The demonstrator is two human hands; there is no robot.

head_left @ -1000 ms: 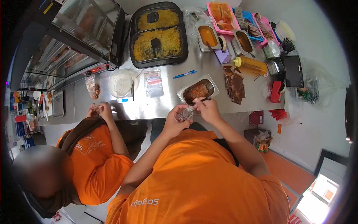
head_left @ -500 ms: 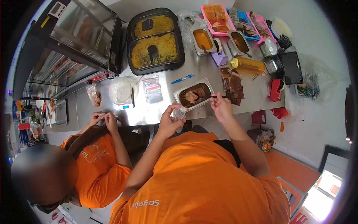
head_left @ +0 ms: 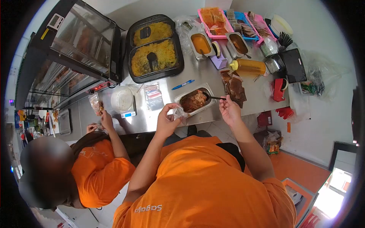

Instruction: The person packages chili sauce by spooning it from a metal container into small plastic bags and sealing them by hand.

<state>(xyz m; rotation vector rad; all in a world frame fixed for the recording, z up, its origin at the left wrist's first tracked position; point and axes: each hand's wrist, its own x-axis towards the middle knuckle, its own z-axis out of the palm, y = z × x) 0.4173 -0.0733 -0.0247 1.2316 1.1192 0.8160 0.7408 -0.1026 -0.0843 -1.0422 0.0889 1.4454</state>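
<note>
My left hand (head_left: 167, 121) pinches a small clear plastic bag (head_left: 178, 111) at the near left corner of a metal food pan (head_left: 201, 109). In the pan lies a chunky reddish-brown sauce (head_left: 194, 101) with paler bits. My right hand (head_left: 230, 110), at the pan's right side, is closed on the thin black handle of a spoon (head_left: 217, 98). The spoon's dark bowl rests at the far right end of the sauce. A blue pen (head_left: 183, 84) lies just behind the pan, and flat packets of brown sauce (head_left: 235, 89) lie to its right.
Left of me, a co-worker's hand (head_left: 107, 121) touches a filled bag (head_left: 96, 104). Nearby stand a scale with a round tub (head_left: 122, 99) and a two-section black pan (head_left: 178, 57). Sauce pans, a squeeze bottle (head_left: 251, 67) and coloured trays line the back right.
The spoon's bowl now shows at the pan's right end, and the sauce is heaped differently. My left hand and bag shifted slightly left. The co-worker's hand reached up to the filled bag.
</note>
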